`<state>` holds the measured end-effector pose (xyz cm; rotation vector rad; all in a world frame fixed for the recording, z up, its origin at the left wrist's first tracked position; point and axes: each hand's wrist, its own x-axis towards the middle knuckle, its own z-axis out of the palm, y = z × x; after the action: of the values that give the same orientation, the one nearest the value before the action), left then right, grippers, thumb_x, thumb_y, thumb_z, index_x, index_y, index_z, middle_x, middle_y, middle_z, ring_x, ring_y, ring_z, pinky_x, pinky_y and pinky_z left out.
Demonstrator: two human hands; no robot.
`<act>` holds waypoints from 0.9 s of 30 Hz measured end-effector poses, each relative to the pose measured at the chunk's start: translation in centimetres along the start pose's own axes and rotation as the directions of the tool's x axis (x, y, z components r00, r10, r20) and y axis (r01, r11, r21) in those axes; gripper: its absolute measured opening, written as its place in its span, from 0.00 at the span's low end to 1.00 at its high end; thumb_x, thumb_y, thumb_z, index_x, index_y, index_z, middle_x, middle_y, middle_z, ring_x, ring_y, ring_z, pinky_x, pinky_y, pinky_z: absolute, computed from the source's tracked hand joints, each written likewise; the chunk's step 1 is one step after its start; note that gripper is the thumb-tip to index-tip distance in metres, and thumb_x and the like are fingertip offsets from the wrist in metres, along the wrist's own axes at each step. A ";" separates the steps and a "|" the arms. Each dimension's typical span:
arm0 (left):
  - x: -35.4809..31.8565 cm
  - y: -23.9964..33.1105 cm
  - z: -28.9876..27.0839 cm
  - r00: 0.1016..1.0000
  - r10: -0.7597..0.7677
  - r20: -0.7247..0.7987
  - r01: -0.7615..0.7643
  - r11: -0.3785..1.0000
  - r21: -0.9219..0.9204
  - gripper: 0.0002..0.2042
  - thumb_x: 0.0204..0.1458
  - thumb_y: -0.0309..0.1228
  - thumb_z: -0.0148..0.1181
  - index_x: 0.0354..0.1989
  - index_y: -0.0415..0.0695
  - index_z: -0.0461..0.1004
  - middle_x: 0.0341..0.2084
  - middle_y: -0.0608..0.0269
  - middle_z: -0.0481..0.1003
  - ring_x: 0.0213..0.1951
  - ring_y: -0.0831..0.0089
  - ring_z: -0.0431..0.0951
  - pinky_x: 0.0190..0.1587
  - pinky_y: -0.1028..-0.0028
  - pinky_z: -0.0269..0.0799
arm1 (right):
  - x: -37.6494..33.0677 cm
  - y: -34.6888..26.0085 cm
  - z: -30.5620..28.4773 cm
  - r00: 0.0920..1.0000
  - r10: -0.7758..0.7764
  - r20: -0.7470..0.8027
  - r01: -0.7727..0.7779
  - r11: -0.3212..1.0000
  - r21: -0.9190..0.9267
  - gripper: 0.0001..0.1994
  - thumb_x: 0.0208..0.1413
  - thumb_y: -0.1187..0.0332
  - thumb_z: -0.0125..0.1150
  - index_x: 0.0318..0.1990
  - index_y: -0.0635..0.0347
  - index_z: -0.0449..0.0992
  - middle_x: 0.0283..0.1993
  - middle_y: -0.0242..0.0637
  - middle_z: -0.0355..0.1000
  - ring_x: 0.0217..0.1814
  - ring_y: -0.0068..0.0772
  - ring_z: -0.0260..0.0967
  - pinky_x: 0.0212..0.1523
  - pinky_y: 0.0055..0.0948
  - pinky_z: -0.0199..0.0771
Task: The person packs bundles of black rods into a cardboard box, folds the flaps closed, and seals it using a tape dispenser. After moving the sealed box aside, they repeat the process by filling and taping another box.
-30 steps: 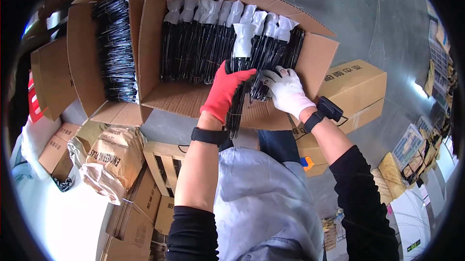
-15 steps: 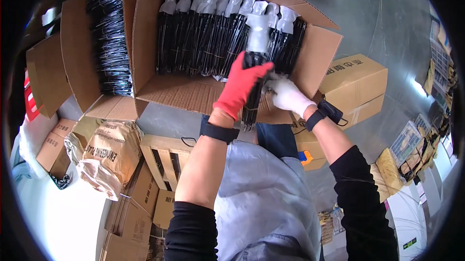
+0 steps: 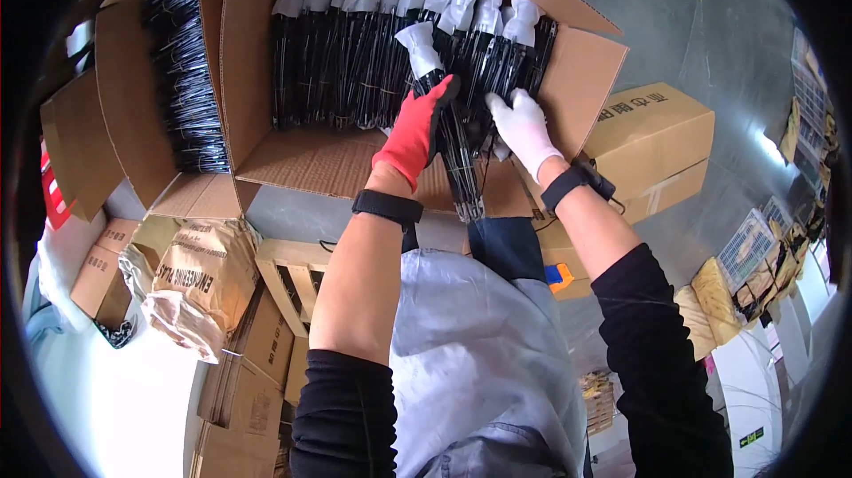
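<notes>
1. Red-gloved fingers of the left hand [image 3: 415,134] are closed around a bundle of black wire hangers [image 3: 460,167], gripping its upper part; the fingertips reach up toward the bundle's white-wrapped top [image 3: 419,47].
2. White-gloved fingers of the right hand [image 3: 524,127] lie spread and slightly curled against the right side of the same bundle; whether they clamp it or only press on it cannot be told from this angle.
3. Bundle position: upright, slightly tilted, its top level with the row inside the box, its lower end hanging over the box's near flap, between the two hands.
4. Wrists: a black band [image 3: 387,206] on the left, a black strap with a small device [image 3: 577,183] on the right; black sleeves are pushed up both forearms.
5. Open cardboard box [image 3: 293,167], directly ahead of the hands, holds a packed row of like hanger bundles [image 3: 355,61], each black with a white wrap at the top.
6. Second open cardboard box [image 3: 124,105], just left of the first, holds more black hangers [image 3: 186,79] stacked on edge.
7. Closed cardboard carton [image 3: 657,132], to the right, near the right wrist.
8. Brown paper sack [image 3: 200,274], a wooden pallet [image 3: 288,278] and flattened cartons [image 3: 240,389] lie lower left.
9. Grey concrete floor [image 3: 710,34] lies beyond the boxes.
</notes>
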<state>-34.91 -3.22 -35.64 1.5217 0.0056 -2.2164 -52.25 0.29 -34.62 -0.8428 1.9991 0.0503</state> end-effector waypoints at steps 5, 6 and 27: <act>-5.0 0.6 2.5 0.967 -0.179 0.184 0.177 0.984 0.029 0.18 0.60 0.45 0.58 0.48 0.42 0.72 0.31 0.60 0.76 0.25 0.69 0.78 0.29 0.70 0.77 | 2.6 3.1 0.3 0.944 -0.199 -0.264 0.206 0.979 -0.001 0.25 0.58 0.54 0.59 0.53 0.69 0.71 0.43 0.61 0.76 0.47 0.57 0.76 0.52 0.44 0.74; -6.2 0.5 2.2 0.969 -0.174 0.177 0.171 0.985 0.032 0.18 0.60 0.45 0.58 0.48 0.42 0.72 0.31 0.60 0.76 0.25 0.69 0.78 0.29 0.70 0.77 | 2.9 2.5 0.1 0.944 -0.204 -0.261 0.212 0.977 0.005 0.25 0.58 0.54 0.59 0.53 0.69 0.71 0.43 0.61 0.76 0.47 0.57 0.76 0.52 0.44 0.74; -16.2 -4.0 -0.3 0.991 0.130 0.026 -0.106 0.896 -0.432 0.21 0.65 0.43 0.49 0.58 0.41 0.66 0.45 0.51 0.75 0.48 0.56 0.78 0.51 0.57 0.77 | -21.4 -3.9 -0.6 0.814 -0.579 -0.044 0.580 0.808 0.101 0.14 0.62 0.70 0.52 0.53 0.64 0.71 0.37 0.53 0.71 0.32 0.56 0.72 0.32 0.44 0.75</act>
<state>-31.39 6.32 -22.34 1.1835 0.3542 -1.9904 -43.43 8.64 -16.61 -1.3491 1.6551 -0.4160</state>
